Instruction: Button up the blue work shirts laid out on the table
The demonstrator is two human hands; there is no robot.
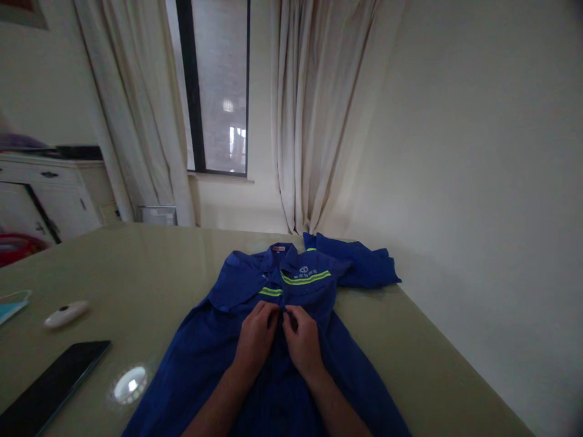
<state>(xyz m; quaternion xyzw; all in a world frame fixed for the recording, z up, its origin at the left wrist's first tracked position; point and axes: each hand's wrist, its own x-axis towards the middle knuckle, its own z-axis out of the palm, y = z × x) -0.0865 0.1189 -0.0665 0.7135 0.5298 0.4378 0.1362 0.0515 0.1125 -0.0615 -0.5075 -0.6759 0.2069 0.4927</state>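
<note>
A blue work shirt with yellow-green reflective stripes lies spread face up on the olive table, collar pointing away from me. My left hand and my right hand meet at the shirt's front placket just below the chest stripes. Both have fingers curled and pinched on the fabric edges. Whatever small part sits between the fingertips is hidden.
A dark tablet lies at the table's near left, with a white oval device and a face mask beyond it. A white cabinet stands at the far left. Curtains and a window are behind; a wall runs along the right.
</note>
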